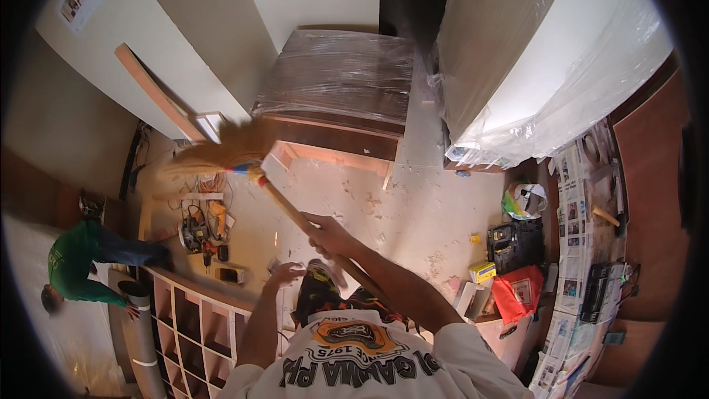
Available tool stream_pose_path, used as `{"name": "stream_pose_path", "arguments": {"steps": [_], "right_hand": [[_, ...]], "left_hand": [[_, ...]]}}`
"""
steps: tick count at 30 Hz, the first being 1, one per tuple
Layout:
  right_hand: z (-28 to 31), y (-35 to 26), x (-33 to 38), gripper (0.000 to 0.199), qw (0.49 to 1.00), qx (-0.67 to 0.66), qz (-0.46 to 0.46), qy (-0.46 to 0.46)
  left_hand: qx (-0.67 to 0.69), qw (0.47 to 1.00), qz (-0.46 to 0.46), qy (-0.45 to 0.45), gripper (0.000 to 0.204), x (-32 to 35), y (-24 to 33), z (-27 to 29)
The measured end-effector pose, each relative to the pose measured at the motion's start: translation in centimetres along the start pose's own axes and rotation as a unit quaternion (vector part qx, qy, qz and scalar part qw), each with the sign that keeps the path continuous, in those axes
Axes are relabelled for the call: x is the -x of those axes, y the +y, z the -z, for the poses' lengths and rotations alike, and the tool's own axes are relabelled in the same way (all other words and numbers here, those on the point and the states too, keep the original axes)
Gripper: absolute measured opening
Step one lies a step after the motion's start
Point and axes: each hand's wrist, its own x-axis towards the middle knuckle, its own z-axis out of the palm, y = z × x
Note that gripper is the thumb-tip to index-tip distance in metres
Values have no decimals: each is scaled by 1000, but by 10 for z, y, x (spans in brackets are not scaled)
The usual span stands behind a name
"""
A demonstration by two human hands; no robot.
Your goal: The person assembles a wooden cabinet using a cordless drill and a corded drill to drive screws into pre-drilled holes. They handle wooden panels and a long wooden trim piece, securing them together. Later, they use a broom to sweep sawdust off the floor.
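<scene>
My right hand [332, 236] is wrapped round the wooden handle of a broom [284, 203]. The handle slants up to the left, and its lower end runs along under my right forearm. The broom's brown bristle head [221, 151], smeared by motion, is raised at the far left, in front of a wooden cabinet. Blue and red bindings show where head and handle meet. My left hand [286, 275] hangs lower and to the left, apart from the broom, its fingers loosely spread with nothing in them.
Wood scraps and dust litter the floor [354, 199]. A plastic-wrapped cabinet [340, 74] stands ahead. Power tools [203, 233] lie at left, beside a cubbyhole shelf [192, 325]. A person in green [77, 262] bends there. On the right are a black tool case [515, 244] and red bag [517, 292].
</scene>
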Motion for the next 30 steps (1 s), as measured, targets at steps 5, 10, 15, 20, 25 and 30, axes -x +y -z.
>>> {"name": "stream_pose_path", "arguments": {"steps": [5,10,15,20,25,30], "right_hand": [[63,88,76,44,937,-73,-114,323],[19,18,102,53,878,-34,-86,469],[-66,-27,6,36,891,-4,-94,445],[-145,-26,-192,33,979,42,-112,166],[-301,-86,-302,50,989,59,4,-133],[-311,-113,-252,53,992,71,-20,-103]], "left_hand": [[3,988,138,74,54,18,-96,50],[39,973,229,1,45,9,-152,100],[164,984,60,40,54,-14,-122,166],[267,956,-80,95,41,25,-95,221],[263,949,72,161,22,53,-167,252],[390,912,124,30,27,73,-251,264]]}}
